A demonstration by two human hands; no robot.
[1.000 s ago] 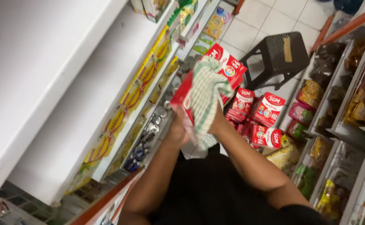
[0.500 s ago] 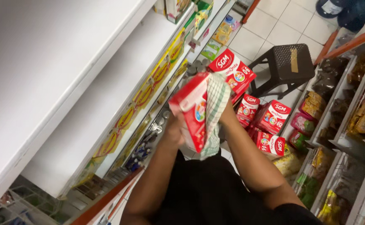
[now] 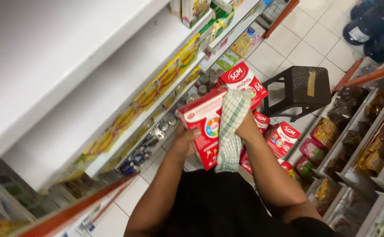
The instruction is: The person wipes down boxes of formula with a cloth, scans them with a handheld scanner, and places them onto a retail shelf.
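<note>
head view: left hand (image 3: 185,142) is gripping red rectangular carton (image 3: 205,127); right hand (image 3: 244,127) is clutching green-checked cloth (image 3: 230,131), wiping the carton; the cloth likely needs drawing down its face.

Red carton (image 3: 205,131) turned: a second ago its face was mostly under the checked cloth (image 3: 231,127), now the printed front shows and the cloth hangs over its right side only. Right hand (image 3: 246,127) shifted from lower center to the carton's upper right edge. Left hand (image 3: 185,142) moved lower left. Black stool (image 3: 299,90) sits further right in frame.
</note>
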